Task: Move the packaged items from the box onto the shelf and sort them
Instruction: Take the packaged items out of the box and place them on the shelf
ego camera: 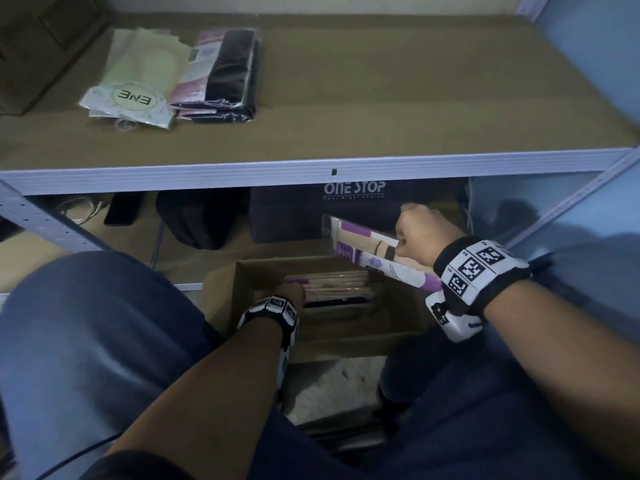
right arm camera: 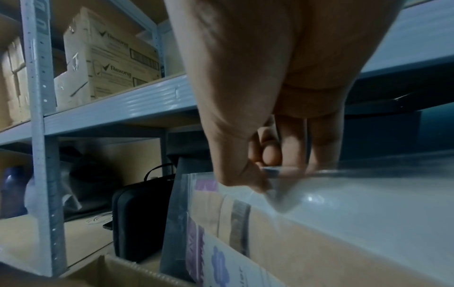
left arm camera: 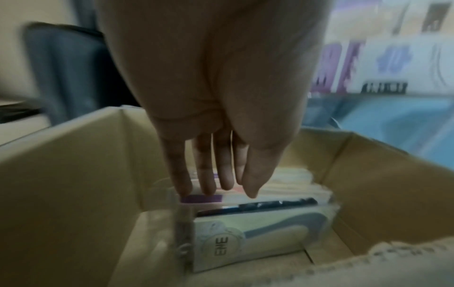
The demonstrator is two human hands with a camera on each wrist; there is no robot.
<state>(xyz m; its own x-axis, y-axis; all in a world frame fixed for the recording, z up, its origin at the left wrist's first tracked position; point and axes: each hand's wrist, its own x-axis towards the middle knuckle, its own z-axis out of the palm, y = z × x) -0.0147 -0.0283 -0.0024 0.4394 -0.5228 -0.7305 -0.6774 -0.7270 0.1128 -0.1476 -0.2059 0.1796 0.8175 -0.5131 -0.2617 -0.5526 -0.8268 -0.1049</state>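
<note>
A clear-wrapped purple, beige and white packet [ego camera: 372,255] is pinched by the right hand [ego camera: 420,233]; left-hand fingers [left arm camera: 209,174], straight and together, are touching packets in the box [ego camera: 346,341].

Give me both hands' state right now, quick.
Left hand: open, straight fingers reaching onto the packets in the cardboard box.
Right hand: pinching a purple-and-beige packet above the box.

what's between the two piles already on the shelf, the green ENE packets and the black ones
Nothing. In the head view the green ENE packets and the black packets lie side by side, edges overlapping, on the shelf.
</note>
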